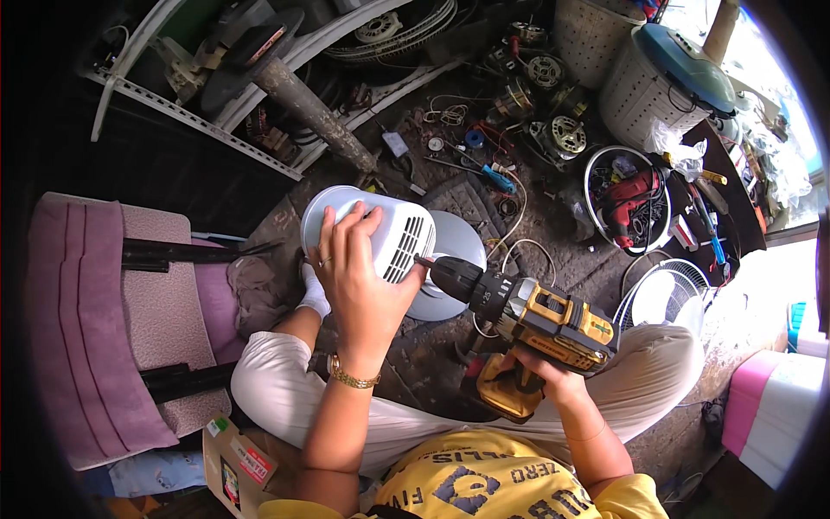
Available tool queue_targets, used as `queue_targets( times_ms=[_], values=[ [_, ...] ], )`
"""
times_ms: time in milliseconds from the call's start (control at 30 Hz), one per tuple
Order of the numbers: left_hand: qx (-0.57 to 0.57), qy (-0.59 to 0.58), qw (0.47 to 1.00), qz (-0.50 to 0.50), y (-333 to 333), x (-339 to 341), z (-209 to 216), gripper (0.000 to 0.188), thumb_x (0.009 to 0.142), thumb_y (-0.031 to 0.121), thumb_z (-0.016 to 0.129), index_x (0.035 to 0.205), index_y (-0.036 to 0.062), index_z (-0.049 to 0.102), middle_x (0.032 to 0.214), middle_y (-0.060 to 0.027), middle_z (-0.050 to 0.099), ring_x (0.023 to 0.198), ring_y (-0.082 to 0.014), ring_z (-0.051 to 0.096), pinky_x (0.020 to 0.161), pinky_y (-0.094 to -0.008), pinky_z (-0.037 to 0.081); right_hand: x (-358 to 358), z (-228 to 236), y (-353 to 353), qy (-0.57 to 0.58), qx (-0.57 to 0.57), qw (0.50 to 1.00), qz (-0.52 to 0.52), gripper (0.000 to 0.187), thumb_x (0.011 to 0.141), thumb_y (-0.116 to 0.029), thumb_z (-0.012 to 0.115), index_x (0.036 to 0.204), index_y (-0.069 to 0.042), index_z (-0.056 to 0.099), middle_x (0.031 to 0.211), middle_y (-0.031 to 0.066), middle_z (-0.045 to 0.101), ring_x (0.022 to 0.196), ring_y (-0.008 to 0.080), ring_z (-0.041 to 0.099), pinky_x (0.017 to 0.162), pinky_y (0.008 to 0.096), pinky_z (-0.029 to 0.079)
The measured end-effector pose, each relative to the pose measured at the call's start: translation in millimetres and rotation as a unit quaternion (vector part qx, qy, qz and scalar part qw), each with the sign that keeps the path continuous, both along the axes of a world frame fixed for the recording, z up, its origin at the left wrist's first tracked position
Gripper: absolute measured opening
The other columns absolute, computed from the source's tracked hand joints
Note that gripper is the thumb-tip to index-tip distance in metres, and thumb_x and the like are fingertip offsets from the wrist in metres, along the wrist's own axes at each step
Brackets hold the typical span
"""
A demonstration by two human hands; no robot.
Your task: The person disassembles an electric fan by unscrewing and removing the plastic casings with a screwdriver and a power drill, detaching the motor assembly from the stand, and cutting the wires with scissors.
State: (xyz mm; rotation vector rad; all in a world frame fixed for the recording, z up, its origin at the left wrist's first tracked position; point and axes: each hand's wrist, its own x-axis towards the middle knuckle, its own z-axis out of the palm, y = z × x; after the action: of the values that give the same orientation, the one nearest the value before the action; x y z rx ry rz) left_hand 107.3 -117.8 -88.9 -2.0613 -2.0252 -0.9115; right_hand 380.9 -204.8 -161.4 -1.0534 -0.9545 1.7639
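My left hand (353, 259) is wrapped over a white plastic fan motor housing (391, 232) with dark slotted vents at its right end. A gold watch is on that wrist. In my right hand (546, 374) is a yellow and black cordless drill (558, 324), pointing left. Its bit meets the vented end of the housing, close to my left thumb; the exact contact point is too small to make out. Beneath the housing is a pale grey-blue round fan base (460, 240). The fingers on the drill's handle are partly hidden by its body.
Screwdrivers, including a blue-handled one (499, 179), cords and several bare motors (568, 136) litter the floor ahead. Right of them stand a white bin of tools (590, 195) and a fan guard (692, 275). A purple-covered chair (95, 320) lies left; a metal shelf (199, 130) is behind.
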Motion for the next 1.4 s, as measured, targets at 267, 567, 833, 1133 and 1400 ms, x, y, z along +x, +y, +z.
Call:
queue_targets(
  times_ms=[267,567,833,1133,1400],
  values=[
    [0.022,-0.001,1.0,-0.003,5,-3,-9,0.076,0.06,0.009,0.092,0.13,0.0031,0.062,0.138,-0.018,0.065,0.144,-0.0464,0.047,0.124,-0.0564,0.03,-3,-1,0,-0.046,0.031,0.998,-0.023,0.037,0.093,-0.005,0.067,0.128,0.005,0.063,0.107,0.0155,0.075,0.087,0.0235,0.074,0.081,0.0364,0.059],
    [0.018,0.011,1.0,0.002,2,-3,-14,0.077,0.059,0.008,0.092,0.129,0.0024,0.062,0.138,-0.0185,0.065,0.143,-0.047,0.047,0.123,-0.0562,0.031,7,41,25,0.035,-0.076,0.995,0.052,0.039,0.097,-0.002,0.074,0.134,-0.001,0.064,0.11,0.0084,0.075,0.085,0.0165,0.072,0.08,0.0326,0.06],
    [0.023,0.001,1.0,-0.002,1,-1,-16,0.077,0.06,0.007,0.092,0.13,0.0021,0.061,0.137,-0.0189,0.064,0.142,-0.0455,0.048,0.123,-0.055,0.032,4,60,36,0.006,-0.079,0.995,0.062,0.035,0.095,-0.01,0.071,0.128,0.001,0.064,0.102,0.0102,0.072,0.074,0.0168,0.067,0.068,0.031,0.056],
    [-0.005,0.019,1.0,-0.019,-3,4,-4,0.08,0.061,0.005,0.093,0.136,0.0119,0.066,0.159,-0.019,0.044,0.145,-0.0483,0.041,0.119,-0.0561,0.035,5,47,24,0.075,-0.087,0.993,0.04,0.036,0.099,-0.007,0.07,0.134,-0.002,0.062,0.108,0.01,0.072,0.078,0.016,0.067,0.071,0.0307,0.056],
    [-0.056,0.1,0.99,-0.087,4,-20,24,0.083,0.07,0.021,0.094,0.147,0.0177,0.062,0.168,-0.0186,0.038,0.157,-0.0511,0.027,0.126,-0.0625,0.021,28,24,34,0.154,-0.095,0.983,-0.026,0.063,0.083,-0.011,0.083,0.141,0.0,0.059,0.119,0.0145,0.074,0.09,0.0233,0.072,0.083,0.036,0.061]
  ],
)
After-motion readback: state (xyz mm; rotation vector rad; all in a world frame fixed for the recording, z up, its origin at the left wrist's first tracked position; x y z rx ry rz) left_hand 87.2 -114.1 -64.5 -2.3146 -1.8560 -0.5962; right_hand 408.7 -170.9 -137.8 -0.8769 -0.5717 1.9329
